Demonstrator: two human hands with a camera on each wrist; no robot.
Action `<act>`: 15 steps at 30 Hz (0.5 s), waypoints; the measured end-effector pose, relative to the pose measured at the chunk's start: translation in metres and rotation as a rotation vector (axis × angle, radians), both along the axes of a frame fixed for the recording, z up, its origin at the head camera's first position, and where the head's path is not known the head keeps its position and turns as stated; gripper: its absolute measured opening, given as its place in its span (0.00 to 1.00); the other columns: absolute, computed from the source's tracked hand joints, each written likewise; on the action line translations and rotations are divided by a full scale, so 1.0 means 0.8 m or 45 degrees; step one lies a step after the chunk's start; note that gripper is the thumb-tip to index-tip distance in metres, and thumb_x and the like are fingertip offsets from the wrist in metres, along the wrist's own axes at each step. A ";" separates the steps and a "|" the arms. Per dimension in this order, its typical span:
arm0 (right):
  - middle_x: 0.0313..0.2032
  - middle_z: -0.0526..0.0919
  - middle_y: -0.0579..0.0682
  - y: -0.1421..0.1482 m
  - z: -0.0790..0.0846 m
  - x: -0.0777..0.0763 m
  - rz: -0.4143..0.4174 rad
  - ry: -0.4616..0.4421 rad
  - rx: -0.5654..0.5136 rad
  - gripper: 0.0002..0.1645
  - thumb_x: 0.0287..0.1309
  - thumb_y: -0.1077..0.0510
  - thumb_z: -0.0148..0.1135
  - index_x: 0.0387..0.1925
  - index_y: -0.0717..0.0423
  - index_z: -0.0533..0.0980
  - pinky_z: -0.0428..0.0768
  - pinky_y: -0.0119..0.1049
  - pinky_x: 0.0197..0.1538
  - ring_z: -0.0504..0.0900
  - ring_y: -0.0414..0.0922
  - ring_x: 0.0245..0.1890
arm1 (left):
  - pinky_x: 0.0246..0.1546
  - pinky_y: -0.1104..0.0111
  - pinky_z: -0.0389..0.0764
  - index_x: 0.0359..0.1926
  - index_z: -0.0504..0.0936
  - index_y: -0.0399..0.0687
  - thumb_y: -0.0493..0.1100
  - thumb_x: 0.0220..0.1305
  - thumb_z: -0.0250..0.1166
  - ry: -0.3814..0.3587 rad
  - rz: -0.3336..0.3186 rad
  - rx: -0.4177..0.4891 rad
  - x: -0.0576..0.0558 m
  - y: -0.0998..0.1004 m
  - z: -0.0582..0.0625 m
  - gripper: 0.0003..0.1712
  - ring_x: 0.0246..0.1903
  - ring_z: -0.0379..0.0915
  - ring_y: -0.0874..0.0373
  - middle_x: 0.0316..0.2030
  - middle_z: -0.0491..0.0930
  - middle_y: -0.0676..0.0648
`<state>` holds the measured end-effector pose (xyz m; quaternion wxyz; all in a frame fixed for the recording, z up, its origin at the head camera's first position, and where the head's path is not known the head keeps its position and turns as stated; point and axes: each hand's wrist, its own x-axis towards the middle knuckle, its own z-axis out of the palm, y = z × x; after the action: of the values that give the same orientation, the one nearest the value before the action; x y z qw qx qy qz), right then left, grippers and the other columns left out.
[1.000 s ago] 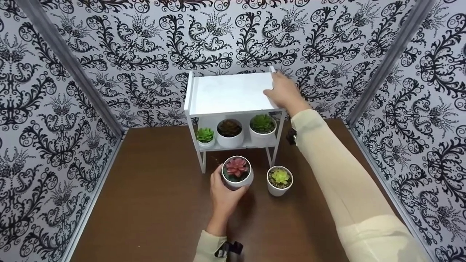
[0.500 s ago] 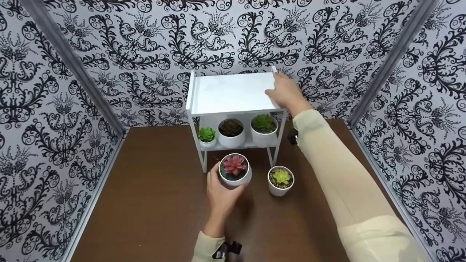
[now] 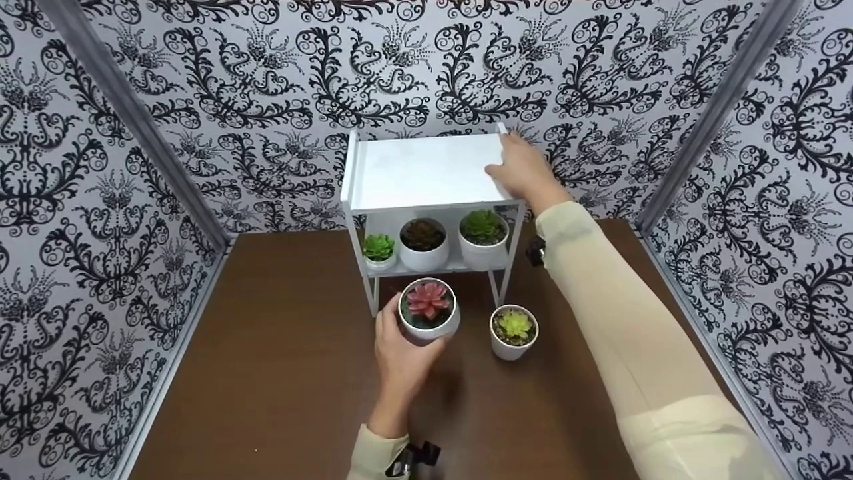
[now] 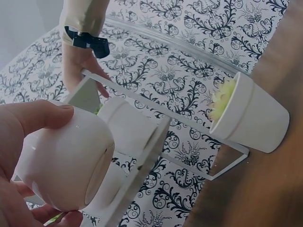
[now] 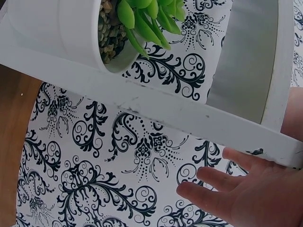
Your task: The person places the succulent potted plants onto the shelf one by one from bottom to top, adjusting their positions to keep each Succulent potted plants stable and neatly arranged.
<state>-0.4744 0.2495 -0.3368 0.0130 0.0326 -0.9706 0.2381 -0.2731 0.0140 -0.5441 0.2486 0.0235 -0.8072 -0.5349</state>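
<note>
My left hand holds a white pot with a red succulent, thumb on one side and fingers round the other. The left wrist view shows the underside of this pot raised in front of the shelf. On the right end of the white two-tier shelf, my right hand grips the side rail. Its thumb lies over the top board; its fingers extend down the outer side. A white pot with a yellow-green succulent stands on the table, right of the held pot.
The lower tier bears a small green succulent, a dark brown succulent and a larger green succulent, all in white pots. Patterned walls enclose the brown table at the back and sides.
My left hand has shifted slightly left and toward the shelf with the red succulent. My right hand keeps its place on the shelf rail.
</note>
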 end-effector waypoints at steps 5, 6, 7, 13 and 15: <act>0.86 0.40 0.60 0.001 0.000 -0.002 0.003 0.005 0.020 0.51 0.77 0.45 0.57 0.85 0.63 0.43 0.42 0.53 0.86 0.42 0.59 0.86 | 0.60 0.49 0.80 0.67 0.77 0.50 0.51 0.32 0.89 0.034 -0.004 -0.011 0.000 0.000 0.007 0.55 0.59 0.78 0.47 0.57 0.81 0.45; 0.86 0.40 0.61 0.001 0.000 -0.003 0.003 0.010 0.026 0.51 0.76 0.45 0.57 0.84 0.63 0.44 0.42 0.52 0.86 0.42 0.59 0.86 | 0.60 0.49 0.80 0.67 0.77 0.50 0.51 0.32 0.89 0.038 -0.010 -0.011 0.000 0.000 0.008 0.55 0.59 0.78 0.47 0.57 0.81 0.45; 0.86 0.41 0.61 0.001 0.000 -0.003 0.001 0.012 0.026 0.51 0.76 0.45 0.57 0.84 0.63 0.44 0.42 0.52 0.86 0.42 0.59 0.86 | 0.60 0.49 0.80 0.67 0.77 0.49 0.51 0.32 0.88 0.038 -0.014 -0.013 0.000 0.000 0.010 0.55 0.59 0.78 0.47 0.58 0.81 0.44; 0.86 0.40 0.59 0.001 0.000 -0.001 -0.006 -0.002 0.020 0.51 0.77 0.45 0.56 0.85 0.61 0.43 0.42 0.52 0.86 0.42 0.59 0.86 | 0.60 0.49 0.80 0.68 0.77 0.49 0.53 0.34 0.88 0.049 -0.030 -0.035 -0.002 0.003 0.018 0.55 0.59 0.79 0.49 0.59 0.80 0.44; 0.86 0.39 0.59 0.000 0.000 -0.001 -0.007 -0.010 0.014 0.52 0.77 0.45 0.56 0.85 0.61 0.42 0.42 0.52 0.86 0.42 0.59 0.86 | 0.60 0.49 0.81 0.68 0.77 0.50 0.53 0.34 0.88 0.056 -0.030 -0.042 -0.002 0.003 0.021 0.55 0.58 0.79 0.48 0.58 0.80 0.44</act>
<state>-0.4749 0.2495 -0.3371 0.0098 0.0291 -0.9721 0.2327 -0.2746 0.0163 -0.5272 0.2603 -0.0018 -0.8104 -0.5248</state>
